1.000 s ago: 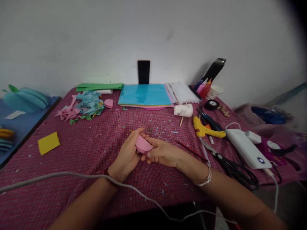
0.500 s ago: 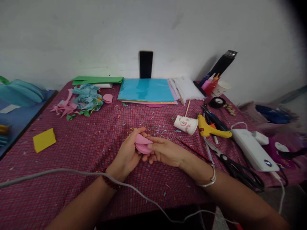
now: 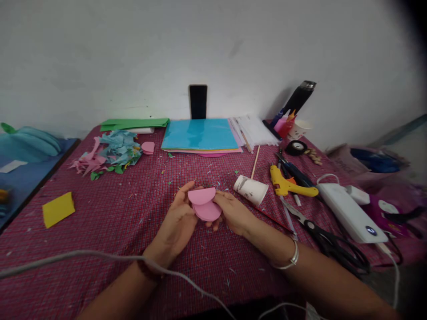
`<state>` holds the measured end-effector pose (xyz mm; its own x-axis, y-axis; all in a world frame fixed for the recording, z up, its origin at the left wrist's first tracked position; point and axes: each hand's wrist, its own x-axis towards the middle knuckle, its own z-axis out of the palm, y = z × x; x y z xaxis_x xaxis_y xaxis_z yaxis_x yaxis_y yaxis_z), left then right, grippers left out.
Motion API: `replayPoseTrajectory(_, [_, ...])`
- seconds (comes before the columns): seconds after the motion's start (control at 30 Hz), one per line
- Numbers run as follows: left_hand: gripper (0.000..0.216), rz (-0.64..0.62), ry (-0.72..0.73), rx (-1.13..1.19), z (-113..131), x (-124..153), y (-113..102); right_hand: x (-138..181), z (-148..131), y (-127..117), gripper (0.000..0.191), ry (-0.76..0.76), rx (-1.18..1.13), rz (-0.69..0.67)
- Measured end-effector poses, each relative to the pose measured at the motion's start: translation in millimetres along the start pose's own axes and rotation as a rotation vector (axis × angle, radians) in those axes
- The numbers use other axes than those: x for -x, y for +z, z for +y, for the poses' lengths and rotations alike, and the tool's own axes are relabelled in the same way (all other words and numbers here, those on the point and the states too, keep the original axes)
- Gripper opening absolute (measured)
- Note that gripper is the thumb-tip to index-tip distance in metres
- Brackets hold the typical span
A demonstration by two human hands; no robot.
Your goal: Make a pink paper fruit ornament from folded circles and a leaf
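Observation:
Both hands meet at the middle of the red checked tablecloth (image 3: 110, 222). Between them sits a small stack of pink foam pieces (image 3: 204, 203) with rounded edges, the top one folded into a half circle. My left hand (image 3: 176, 222) cups the stack from the left, thumb on the top piece. From the right, my right hand (image 3: 231, 212) pinches the edge of the stack; a silver bangle (image 3: 291, 258) is on that wrist. A white paper cup (image 3: 251, 189) lies on its side just right of my right hand.
A yellow glue gun (image 3: 288, 186), black scissors (image 3: 328, 242), a white power bank (image 3: 347, 209) and tape lie to the right. Blue and green sheets (image 3: 200, 133) rest by the wall, with paper scraps (image 3: 113, 151) at left, a yellow square (image 3: 58, 209), and a grey cable (image 3: 83, 257) across the front.
The pink stack has been turned and lifted a little, its flat faces now towards me. The paper cup has rolled nearer to my right hand. The view shifted slightly.

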<state>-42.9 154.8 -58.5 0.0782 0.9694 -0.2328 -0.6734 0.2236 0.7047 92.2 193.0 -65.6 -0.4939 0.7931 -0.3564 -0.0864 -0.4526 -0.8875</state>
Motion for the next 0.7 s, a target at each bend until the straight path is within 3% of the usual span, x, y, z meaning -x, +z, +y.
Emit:
replayPoseTrajectory(0.1, [0.055, 0.047, 0.05, -0.097, 1, -1, -3, -1, 0, -1, 0.033, 0.02, -0.007, -0.003])
replayPoseTrajectory(0.3, [0.016, 0.147, 0.041, -0.12, -1, -9, -7, 3, 2, 0, 0.03, -0.018, 0.047, 0.0])
replayPoseTrajectory(0.57, [0.025, 0.179, 0.059, -0.1, 11, -12, -13, 6, 3, -4, 0.026, -0.176, 0.21, -0.082])
replayPoseTrajectory(0.7, [0.028, 0.165, 0.09, -0.149, 13, -9, -12, 4, 2, -4, 0.028, -0.221, 0.156, -0.011])
